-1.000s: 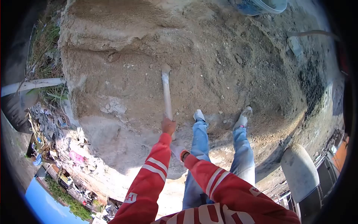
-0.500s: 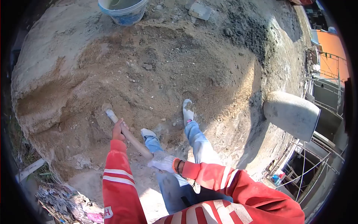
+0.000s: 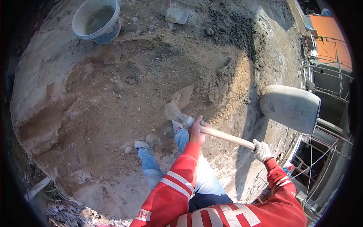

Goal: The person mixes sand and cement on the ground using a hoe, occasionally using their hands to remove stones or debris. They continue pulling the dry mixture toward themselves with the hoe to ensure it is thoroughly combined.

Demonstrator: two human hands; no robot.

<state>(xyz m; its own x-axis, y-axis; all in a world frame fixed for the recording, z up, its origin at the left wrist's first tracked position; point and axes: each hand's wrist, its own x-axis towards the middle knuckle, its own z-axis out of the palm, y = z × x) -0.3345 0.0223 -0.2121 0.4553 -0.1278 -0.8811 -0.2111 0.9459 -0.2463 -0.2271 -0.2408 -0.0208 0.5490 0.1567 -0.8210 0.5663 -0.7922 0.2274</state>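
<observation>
A shovel with a pale wooden handle (image 3: 227,136) points up and left, its sandy blade (image 3: 184,97) resting on a wide pile of sand and gravel (image 3: 113,98). My left hand (image 3: 196,131), bare, grips the handle low down, close to the blade. My right hand (image 3: 261,150), in a white knit glove, grips the handle's upper end. Both sleeves are red with white stripes. My feet stand on the sand just below the blade, legs in blue jeans.
A white and blue bucket (image 3: 96,22) stands at the pile's far left edge. A flat grey slab (image 3: 176,15) lies at the top. A grey concrete cylinder (image 3: 290,108) stands to the right, beside metal railings and an orange roof. Rubble lies at bottom left.
The shovel has swung from my left side to the right, its blade now lying on the sand ahead of my feet. My right hand moved out right along the handle. The view turned left.
</observation>
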